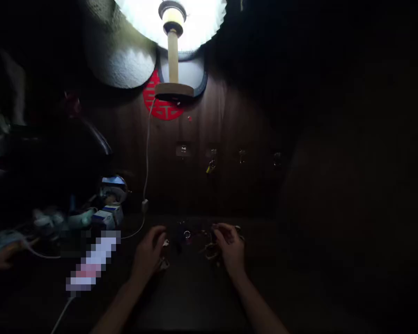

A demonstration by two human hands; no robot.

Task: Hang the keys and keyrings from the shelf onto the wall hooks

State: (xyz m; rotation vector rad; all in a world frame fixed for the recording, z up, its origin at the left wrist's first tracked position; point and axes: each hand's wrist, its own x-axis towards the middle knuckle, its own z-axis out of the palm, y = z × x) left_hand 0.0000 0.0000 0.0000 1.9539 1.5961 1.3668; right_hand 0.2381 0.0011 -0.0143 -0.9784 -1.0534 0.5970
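Observation:
My left hand (148,253) is low over the dark tabletop (188,301), its fingers curved and thumb apart, with no held thing visible. A small whitish object (165,242) lies by its thumb. To the right, my right hand (232,250) has bent fingers, the thumb tip close to the index finger; what they pinch is too dim to make out. Beside that thumb is a pale looped object (212,253), possibly a cord. Between both hands, a shiny ring (187,234) sits among small dark items I cannot identify.
A lit lamp (173,58) is above, its white cable (147,157) running down. Small boxes (107,217) and clutter stand left, near a blurred-out bright panel (94,264). Another hand (0,260) shows at the far left edge. A key with a yellow tag (211,167) hangs behind.

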